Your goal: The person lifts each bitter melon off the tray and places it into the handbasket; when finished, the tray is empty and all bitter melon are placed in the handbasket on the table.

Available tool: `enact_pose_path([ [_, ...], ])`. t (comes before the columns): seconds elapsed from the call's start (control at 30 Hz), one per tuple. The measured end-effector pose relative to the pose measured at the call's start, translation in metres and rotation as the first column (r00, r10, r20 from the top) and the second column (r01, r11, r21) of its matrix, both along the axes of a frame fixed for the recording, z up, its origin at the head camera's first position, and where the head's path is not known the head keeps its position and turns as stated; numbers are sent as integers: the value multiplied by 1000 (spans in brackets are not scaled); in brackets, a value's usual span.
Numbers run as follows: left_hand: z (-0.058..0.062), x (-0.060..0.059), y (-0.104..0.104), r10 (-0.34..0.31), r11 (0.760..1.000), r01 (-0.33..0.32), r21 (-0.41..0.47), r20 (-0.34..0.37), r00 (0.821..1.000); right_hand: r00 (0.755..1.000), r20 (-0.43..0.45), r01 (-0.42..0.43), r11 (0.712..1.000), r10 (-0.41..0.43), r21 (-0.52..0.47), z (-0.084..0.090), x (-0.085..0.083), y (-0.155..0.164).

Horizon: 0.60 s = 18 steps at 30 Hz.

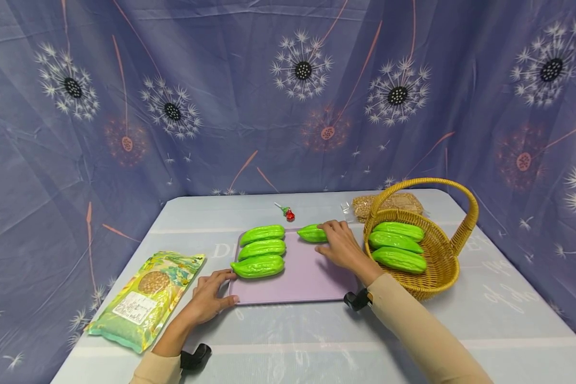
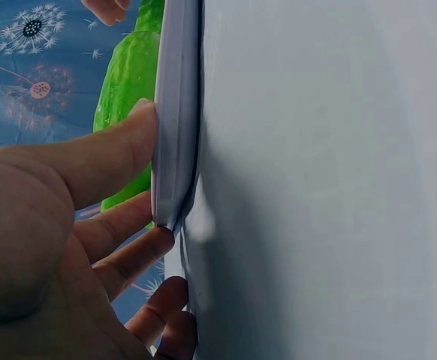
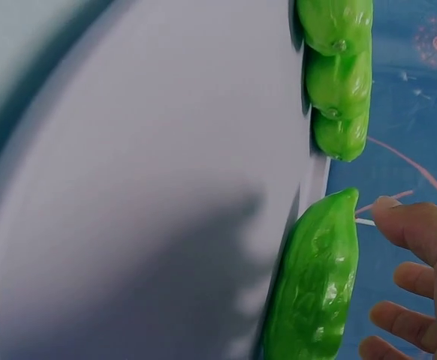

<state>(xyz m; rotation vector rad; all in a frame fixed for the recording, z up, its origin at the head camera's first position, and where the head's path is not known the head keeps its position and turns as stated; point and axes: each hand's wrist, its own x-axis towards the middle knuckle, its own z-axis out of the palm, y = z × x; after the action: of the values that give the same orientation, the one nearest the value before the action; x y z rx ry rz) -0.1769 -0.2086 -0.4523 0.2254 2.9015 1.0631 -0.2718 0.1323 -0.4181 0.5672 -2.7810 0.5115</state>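
A lilac tray (image 1: 302, 282) lies mid-table. Three green bitter gourds (image 1: 261, 250) lie side by side on its left part. A fourth gourd (image 1: 311, 233) rests on the tray's far edge, and my right hand (image 1: 333, 240) lies over its right end. In the right wrist view that gourd (image 3: 312, 285) sits on the tray's rim (image 3: 312, 176). The right hand (image 3: 406, 277) is beside it with relaxed, spread fingers and a slim gap. My left hand (image 1: 211, 292) grips the tray's near left corner. The thumb (image 2: 121, 150) is on the rim (image 2: 175, 112), with the fingers below.
A wicker basket (image 1: 441, 266) with a handle stands right of the tray and holds three more gourds (image 1: 398, 248). A green seed packet (image 1: 146, 298) lies at the left. A clear bag of grain (image 1: 398, 202) and a small red sweet (image 1: 289, 214) lie behind.
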Motion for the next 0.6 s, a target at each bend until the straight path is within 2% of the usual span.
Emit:
enact_pose_path([
  [0.6,2,1,0,3,1000,-3,-6,11,1000,994,98,44,999,-46,26,-4,-20,1],
])
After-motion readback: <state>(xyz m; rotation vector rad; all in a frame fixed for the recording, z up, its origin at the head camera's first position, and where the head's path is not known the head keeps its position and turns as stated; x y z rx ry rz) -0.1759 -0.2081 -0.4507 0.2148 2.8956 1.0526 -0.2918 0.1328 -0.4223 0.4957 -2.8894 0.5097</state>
